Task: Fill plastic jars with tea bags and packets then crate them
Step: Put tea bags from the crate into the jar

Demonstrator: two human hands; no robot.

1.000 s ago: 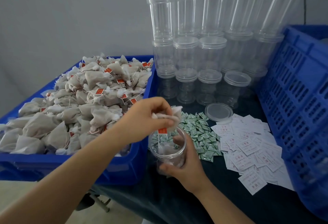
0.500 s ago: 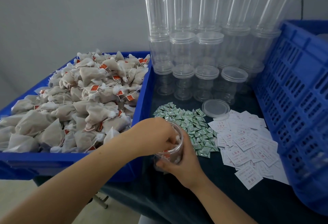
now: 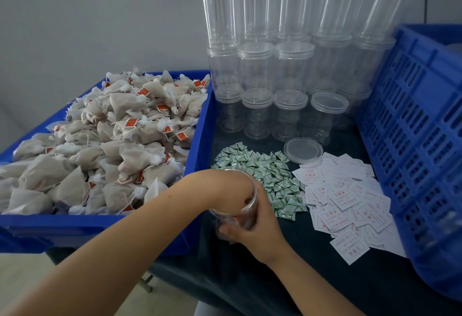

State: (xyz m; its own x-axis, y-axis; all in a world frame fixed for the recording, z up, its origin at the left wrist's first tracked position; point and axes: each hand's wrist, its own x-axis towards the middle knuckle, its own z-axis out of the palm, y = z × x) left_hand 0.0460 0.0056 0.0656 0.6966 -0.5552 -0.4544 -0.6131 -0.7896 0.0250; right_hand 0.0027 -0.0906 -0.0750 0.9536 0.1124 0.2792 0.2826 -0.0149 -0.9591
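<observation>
Clear glossy plastic jars [image 3: 255, 70], matt blue plastic crate [image 3: 422, 140], papery tea bags [image 3: 105, 145], dark cloth-covered table [image 3: 312, 273].

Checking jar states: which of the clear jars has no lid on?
The jar gripped by the right hand, with the left hand reaching inside. The stacked jars behind all look capped.

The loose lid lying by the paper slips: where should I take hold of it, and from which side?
Pinch the loose lid by its thin rim, coming from above on its front edge. It lies flat on the cloth, jars crowd behind it, and paper slips touch its right side.
</observation>
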